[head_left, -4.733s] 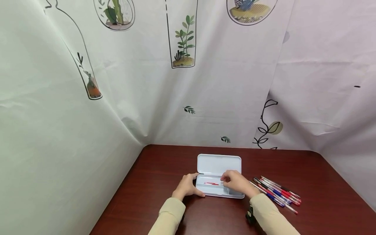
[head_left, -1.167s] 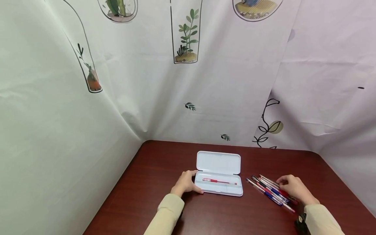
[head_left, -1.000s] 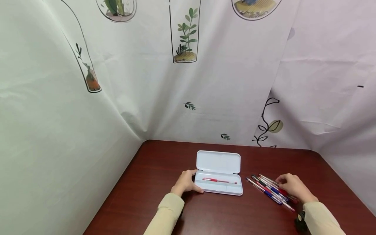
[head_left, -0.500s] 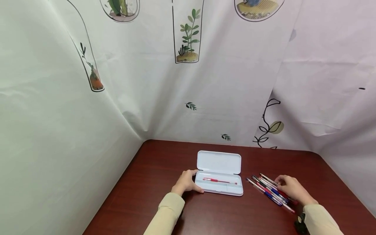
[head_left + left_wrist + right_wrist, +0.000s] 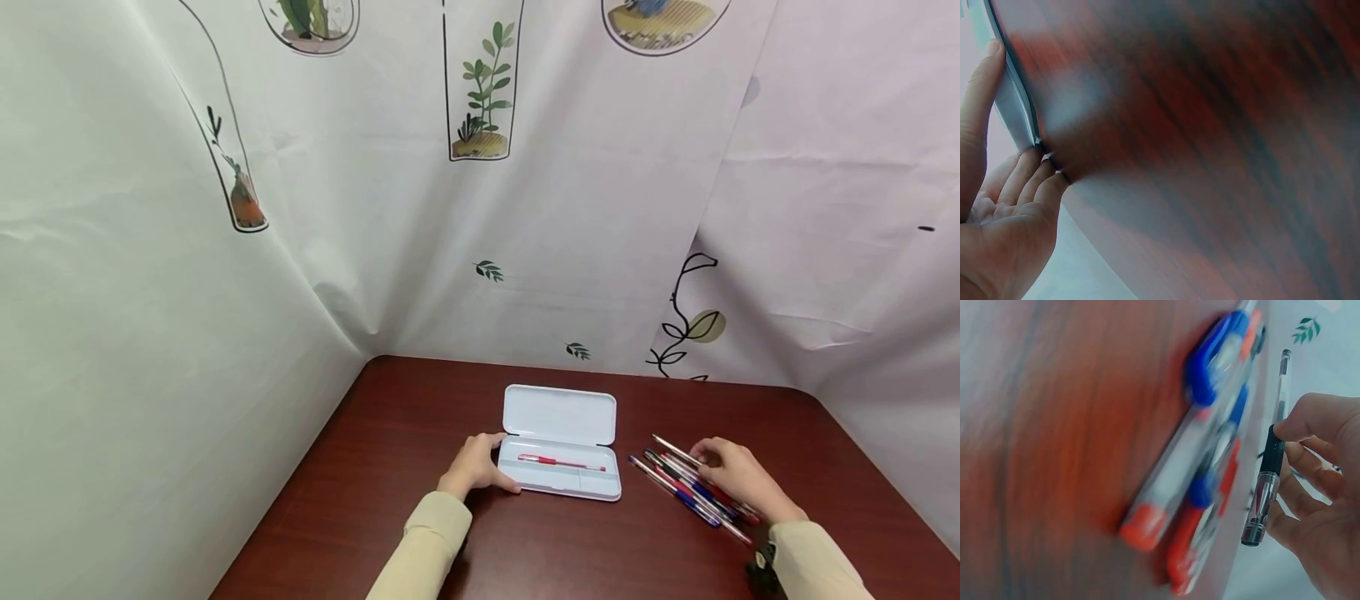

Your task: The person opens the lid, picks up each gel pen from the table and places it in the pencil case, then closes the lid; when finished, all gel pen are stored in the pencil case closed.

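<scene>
Plant-printed cloth (image 5: 600, 208) backs the red-brown worktop (image 5: 555, 550); the left hand (image 5: 474, 468) grips the case (image 5: 558, 414), the right hand (image 5: 738, 477) pinches a pen (image 5: 1271, 456).

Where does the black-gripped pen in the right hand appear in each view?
Head: lower right; the pen slants up-left from the right hand, above the loose pens in the picture.
Left wrist: not in it.
Right wrist: the pen is right of centre, nearly upright, in the right hand.
Shared landmark: red-brown tabletop, in all three.
</scene>
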`<control>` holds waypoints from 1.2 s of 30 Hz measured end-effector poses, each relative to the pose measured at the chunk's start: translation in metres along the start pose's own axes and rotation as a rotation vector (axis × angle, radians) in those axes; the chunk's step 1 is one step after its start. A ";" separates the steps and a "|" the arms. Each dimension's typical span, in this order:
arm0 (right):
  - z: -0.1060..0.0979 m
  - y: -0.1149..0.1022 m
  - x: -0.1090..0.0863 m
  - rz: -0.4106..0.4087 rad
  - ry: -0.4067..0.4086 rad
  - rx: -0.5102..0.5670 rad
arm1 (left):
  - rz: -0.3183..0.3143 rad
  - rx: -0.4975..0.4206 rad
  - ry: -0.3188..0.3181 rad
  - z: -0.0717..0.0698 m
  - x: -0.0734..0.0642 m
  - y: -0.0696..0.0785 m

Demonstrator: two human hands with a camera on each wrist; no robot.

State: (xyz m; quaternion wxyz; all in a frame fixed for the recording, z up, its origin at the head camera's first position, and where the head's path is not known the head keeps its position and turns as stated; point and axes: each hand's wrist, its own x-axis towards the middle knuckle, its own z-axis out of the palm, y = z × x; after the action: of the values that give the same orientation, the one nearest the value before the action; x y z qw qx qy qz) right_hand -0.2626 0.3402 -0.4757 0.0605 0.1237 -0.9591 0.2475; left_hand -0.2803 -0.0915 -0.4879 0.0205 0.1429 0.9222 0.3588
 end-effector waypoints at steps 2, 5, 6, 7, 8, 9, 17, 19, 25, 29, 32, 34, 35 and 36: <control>0.000 -0.005 0.001 -0.024 0.016 0.000 | 0.001 0.001 0.000 0.000 0.000 0.000; 0.000 -0.012 0.004 -0.069 0.036 0.011 | 0.004 0.007 0.001 0.001 0.001 -0.001; 0.000 -0.014 0.005 -0.079 0.042 0.016 | 0.006 0.008 0.001 0.001 0.001 -0.002; 0.000 -0.016 0.006 -0.092 0.045 0.018 | 0.006 0.011 0.001 0.001 0.001 -0.002; 0.001 -0.018 0.007 -0.102 0.048 0.024 | 0.009 0.016 0.001 0.001 0.001 -0.002; 0.002 -0.020 0.008 -0.111 0.049 0.026 | 0.011 0.019 0.001 0.001 0.001 -0.002; 0.008 -0.032 0.014 -0.182 0.071 0.058 | 0.012 0.018 -0.001 0.001 0.001 -0.002; 0.010 -0.035 0.015 -0.204 0.082 0.060 | 0.014 0.023 0.000 0.001 0.002 -0.002; 0.016 -0.043 0.020 -0.229 0.079 0.075 | 0.029 0.027 0.002 0.002 0.003 -0.004; 0.020 -0.049 0.024 -0.210 0.045 0.083 | 0.032 0.016 0.001 0.002 0.003 -0.004; 0.023 -0.053 0.027 -0.191 0.022 0.077 | 0.032 0.017 0.000 0.002 0.003 -0.003; 0.025 -0.056 0.028 -0.184 0.008 0.079 | 0.033 0.019 0.000 0.002 0.003 -0.003; 0.027 -0.058 0.029 -0.182 0.002 0.083 | 0.033 0.019 0.000 0.002 0.003 -0.003; 0.028 -0.060 0.031 -0.182 -0.003 0.082 | 0.034 0.022 0.002 0.002 0.003 -0.003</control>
State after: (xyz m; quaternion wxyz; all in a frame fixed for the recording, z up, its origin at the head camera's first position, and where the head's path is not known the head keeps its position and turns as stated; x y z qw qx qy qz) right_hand -0.2777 0.2692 -0.4667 0.0763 0.2131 -0.9330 0.2799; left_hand -0.2841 -0.0919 -0.4911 0.0118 0.1584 0.9235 0.3492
